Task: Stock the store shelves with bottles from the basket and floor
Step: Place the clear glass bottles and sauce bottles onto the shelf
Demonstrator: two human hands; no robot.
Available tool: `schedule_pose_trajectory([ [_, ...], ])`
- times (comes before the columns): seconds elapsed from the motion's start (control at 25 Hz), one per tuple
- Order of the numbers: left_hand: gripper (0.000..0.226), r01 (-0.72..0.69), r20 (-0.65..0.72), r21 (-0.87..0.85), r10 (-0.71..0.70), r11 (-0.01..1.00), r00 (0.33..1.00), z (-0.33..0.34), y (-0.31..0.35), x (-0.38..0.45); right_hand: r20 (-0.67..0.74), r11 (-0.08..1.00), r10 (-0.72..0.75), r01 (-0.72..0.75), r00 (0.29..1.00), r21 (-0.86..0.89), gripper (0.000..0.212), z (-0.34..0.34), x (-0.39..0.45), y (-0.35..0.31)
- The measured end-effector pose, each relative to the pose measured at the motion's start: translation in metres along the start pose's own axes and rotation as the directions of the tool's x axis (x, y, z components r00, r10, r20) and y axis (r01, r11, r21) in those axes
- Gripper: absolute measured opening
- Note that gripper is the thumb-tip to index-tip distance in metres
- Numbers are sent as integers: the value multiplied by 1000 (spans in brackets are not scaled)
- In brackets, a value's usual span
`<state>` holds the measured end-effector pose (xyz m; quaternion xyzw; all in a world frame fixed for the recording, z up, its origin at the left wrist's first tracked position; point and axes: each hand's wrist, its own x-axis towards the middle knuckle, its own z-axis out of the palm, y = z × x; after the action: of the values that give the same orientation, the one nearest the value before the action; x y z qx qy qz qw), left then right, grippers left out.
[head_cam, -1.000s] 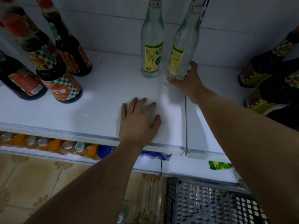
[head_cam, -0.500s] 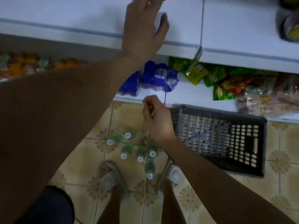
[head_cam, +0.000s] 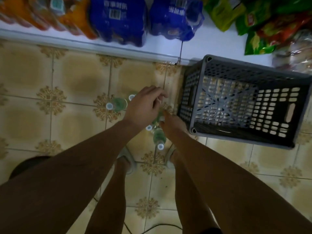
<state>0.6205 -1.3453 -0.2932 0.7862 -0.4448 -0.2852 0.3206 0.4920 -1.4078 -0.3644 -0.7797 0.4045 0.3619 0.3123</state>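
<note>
Several clear green bottles (head_cam: 119, 103) with white caps stand close together on the tiled floor, left of the grey plastic basket (head_cam: 190, 98). The basket's slotted bottom shows and I see no bottle inside it. My left hand (head_cam: 145, 107) hangs over the bottles with its fingers loosely curled and nothing visible in it; it hides some of them. My right hand (head_cam: 171, 123) reaches down beside a bottle neck (head_cam: 158, 119), its thumb lying along it. The fingers of that hand are hidden.
The lowest white shelf (head_cam: 84, 43) runs along the top, carrying orange drinks (head_cam: 42, 12), blue wrapped packs (head_cam: 118, 19) and snack bags (head_cam: 270, 22). My sandalled feet (head_cam: 128, 160) stand just behind the bottles. A dark cable (head_cam: 160, 226) lies on the tiles below.
My view dropped from the upper shelf to the floor. The left hand left the shelf edge and came down over the bottles; the right hand sank lower among them.
</note>
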Motion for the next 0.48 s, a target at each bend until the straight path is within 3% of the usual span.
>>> schedule_pose_trajectory([
  [0.28, 27, 61, 24, 17, -61, 998, 998, 7, -30, 4, -1, 998, -57, 57, 998, -37, 37, 15, 25, 8],
  [0.36, 31, 144, 121, 37, -147, 989, 982, 9, -31, 6, 6, 995, -80, 80, 997, -64, 37, 11, 25, 8],
  [0.48, 38, 318, 347, 65, -320, 946, 882, 9, -32, 10, 5, 995, -93, 93, 996, -45, 39, -14, 19, 7],
])
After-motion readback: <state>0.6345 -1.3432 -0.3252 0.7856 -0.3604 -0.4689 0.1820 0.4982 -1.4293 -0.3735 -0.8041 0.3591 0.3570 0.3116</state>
